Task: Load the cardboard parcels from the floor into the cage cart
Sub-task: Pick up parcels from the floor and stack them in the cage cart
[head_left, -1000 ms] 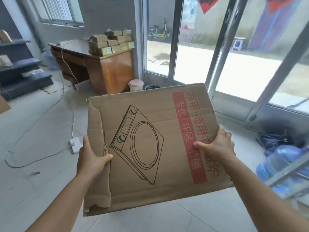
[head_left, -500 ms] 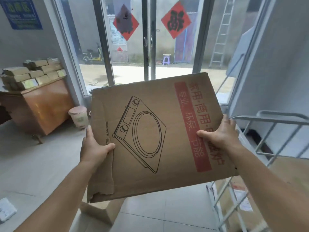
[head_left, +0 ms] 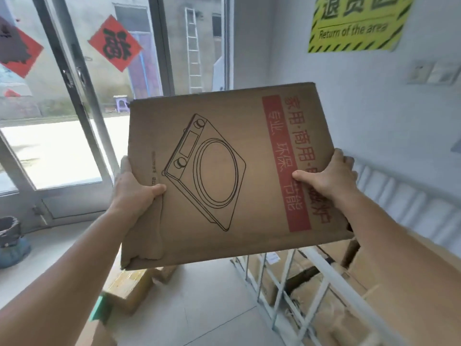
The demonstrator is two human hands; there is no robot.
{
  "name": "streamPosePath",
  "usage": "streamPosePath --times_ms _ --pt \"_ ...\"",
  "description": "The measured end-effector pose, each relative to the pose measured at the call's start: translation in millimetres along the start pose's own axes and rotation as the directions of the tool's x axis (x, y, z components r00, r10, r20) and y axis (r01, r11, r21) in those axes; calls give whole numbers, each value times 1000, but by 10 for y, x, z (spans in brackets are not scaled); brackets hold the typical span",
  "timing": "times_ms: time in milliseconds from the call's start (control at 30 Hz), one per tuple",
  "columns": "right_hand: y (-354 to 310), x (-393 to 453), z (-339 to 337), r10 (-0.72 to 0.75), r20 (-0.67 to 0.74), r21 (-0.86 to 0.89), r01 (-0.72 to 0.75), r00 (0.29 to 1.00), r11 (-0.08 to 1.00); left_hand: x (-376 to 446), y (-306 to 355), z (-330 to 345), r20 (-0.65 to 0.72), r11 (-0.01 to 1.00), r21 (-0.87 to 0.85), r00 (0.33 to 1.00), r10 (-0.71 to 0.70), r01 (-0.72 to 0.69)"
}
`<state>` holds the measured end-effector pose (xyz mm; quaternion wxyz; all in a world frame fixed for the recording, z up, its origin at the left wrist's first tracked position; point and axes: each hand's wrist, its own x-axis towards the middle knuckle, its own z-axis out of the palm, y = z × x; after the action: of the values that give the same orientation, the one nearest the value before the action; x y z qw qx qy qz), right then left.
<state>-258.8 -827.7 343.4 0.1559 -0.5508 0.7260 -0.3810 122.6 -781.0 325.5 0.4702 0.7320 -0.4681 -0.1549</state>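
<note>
Both hands, left [head_left: 134,193] and right [head_left: 331,178], grip a flat cardboard parcel [head_left: 229,171] above the cage cart [head_left: 321,265].

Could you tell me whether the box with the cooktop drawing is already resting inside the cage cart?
No, the left hand and right hand hold the box in the air above the cage cart.

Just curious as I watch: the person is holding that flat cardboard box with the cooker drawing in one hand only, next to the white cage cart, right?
Not quite. Both hands hold the cardboard box: the left hand grips its left edge and the right hand its right edge, as the head view shows. The white cage cart is indeed beside it.
</note>
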Motion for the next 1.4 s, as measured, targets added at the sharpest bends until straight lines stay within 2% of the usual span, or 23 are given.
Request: streamPosePath --times_ms 200,433,600,800,967,1133,1400 --pt "529 60 -701 135 -171 25 -133 976 991 70 726 737 126 983 -36 975 185 -182" --pt "1257 323 -1236 288 -292 81 -276 912 958 108 1527 1778 261 942 -38 907 331 -333" --pt "1769 680 -1464 372 -322 133 -347 871 928 170 2007 2571 345 918 -69 854 389 -390" --pt "2216 1124 -1550 446 -302 161 -416 843 895 369 2370 3355 434 911 -15 818 377 -411" --pt "2501 1347 -1452 524 -266 155 -500 809 852 508 2448 3901 523 896 33 771 363 -443" --pt "2689 1521 -1133 596 -229 96 -591 770 801 781 2231 4443 614 901 57 727 308 -430" --pt "2825 1797 -339 742 -192 18 -753 643 658 1445 1612 5265 772 890 116 604 199 -441"
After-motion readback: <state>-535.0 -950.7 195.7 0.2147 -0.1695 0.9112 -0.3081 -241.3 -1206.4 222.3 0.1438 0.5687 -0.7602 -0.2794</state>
